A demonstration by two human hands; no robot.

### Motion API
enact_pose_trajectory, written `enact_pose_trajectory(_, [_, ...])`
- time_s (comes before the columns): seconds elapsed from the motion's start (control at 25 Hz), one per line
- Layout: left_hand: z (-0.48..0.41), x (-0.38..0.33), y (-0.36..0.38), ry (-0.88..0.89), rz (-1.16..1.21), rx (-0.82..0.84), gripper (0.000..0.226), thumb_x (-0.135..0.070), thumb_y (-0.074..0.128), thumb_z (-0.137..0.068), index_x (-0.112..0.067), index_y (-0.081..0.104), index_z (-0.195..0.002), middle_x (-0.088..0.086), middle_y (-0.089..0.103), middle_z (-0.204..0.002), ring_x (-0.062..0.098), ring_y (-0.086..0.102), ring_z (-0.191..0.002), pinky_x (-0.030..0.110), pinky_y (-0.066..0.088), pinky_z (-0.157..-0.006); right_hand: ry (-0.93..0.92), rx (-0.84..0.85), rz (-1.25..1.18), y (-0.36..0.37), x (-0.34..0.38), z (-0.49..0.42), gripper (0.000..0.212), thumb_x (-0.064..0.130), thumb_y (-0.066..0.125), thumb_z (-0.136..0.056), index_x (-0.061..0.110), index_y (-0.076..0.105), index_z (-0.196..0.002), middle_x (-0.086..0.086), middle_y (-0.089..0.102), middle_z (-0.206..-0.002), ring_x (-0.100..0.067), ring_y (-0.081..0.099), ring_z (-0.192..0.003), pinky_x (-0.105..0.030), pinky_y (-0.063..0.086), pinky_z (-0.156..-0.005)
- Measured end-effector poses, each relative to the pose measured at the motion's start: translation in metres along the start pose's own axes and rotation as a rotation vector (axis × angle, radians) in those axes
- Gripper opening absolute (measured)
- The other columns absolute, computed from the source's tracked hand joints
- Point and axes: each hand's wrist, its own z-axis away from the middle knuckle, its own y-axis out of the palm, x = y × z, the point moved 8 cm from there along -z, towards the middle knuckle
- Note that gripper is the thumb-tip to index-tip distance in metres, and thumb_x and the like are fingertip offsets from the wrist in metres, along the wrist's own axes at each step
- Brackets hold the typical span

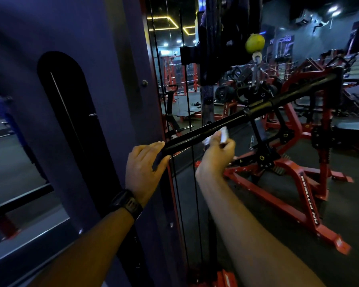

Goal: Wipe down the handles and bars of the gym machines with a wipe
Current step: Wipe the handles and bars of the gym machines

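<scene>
You are standing close to a tall purple metal housing panel (120, 83) of a cable machine, which is filling the left side of your view. To the right, a red steel-framed weight machine (307, 195) is sitting on the dark floor, well apart from your hands.

A long black pull-down bar (216, 124) is slanting across the middle, running from low on the left up to the right and hanging from a metal clip near its centre. Your left hand (143, 168) is grasping the lower left end of this bar, with the fingers curling over the top and the thumb passing beneath. Your right hand (218, 158) is reaching up just beside it, further along the bar, with fingers curled and pinching the wipe.

A black digital wristwatch (125, 204) is sitting on your left wrist. Above the clip, a round yellow-green cable stopper ball (255, 43) is hanging.

The small folded white wipe (222, 134) is poking out above your right fingers and lying against the underside of the bar, between your left hand and the bar's central collar.
</scene>
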Motion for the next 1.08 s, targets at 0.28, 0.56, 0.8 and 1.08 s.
enact_pose_trajectory(0.28, [-0.005, 0.000, 0.003, -0.037, 0.005, -0.018, 0.040, -0.036, 0.059, -0.089, -0.010, 0.067, -0.119, 0.001, 0.070, -0.111, 0.014, 0.050, -0.097, 0.034, 0.050, -0.080, 0.129, 0.097, 0.042, 0.013, -0.028, 0.034, 0.008, 0.027, 0.056, -0.097, 0.019, 0.058, -0.094, 0.002, 0.066, -0.090, -0.005, 0.063, -0.082, -0.019, 0.046, -0.073])
enact_pose_trajectory(0.56, [-0.008, 0.000, 0.005, -0.038, 0.001, -0.006, 0.042, -0.034, 0.057, -0.087, -0.009, 0.067, -0.118, 0.002, 0.070, -0.109, 0.012, 0.047, -0.094, 0.031, 0.048, -0.076, 0.109, 0.320, 0.155, 0.026, -0.041, 0.058, 0.021, 0.024, 0.061, -0.094, 0.003, 0.060, -0.093, 0.006, 0.067, -0.078, 0.002, 0.064, -0.073, -0.018, 0.052, -0.070])
enact_pose_trajectory(0.8, [0.000, -0.002, 0.003, 0.043, -0.028, -0.019, 0.041, -0.034, 0.058, -0.089, -0.006, 0.066, -0.119, 0.003, 0.070, -0.109, 0.015, 0.048, -0.093, 0.037, 0.050, -0.073, -0.879, 0.381, 0.676, 0.028, 0.057, 0.054, 0.020, 0.014, 0.056, -0.093, 0.010, 0.068, -0.109, 0.000, 0.063, -0.110, -0.002, 0.057, -0.102, -0.011, 0.045, -0.089])
enact_pose_trajectory(1.08, [0.001, -0.006, 0.003, 0.066, -0.055, -0.075, 0.039, -0.029, 0.062, -0.088, -0.006, 0.066, -0.119, 0.003, 0.070, -0.113, 0.016, 0.049, -0.093, 0.029, 0.039, -0.079, -1.060, 0.988, 1.647, 0.106, 0.027, 0.048, 0.021, 0.009, 0.061, -0.089, 0.018, 0.060, -0.108, 0.000, 0.063, -0.108, -0.019, 0.057, -0.104, -0.032, 0.047, -0.093])
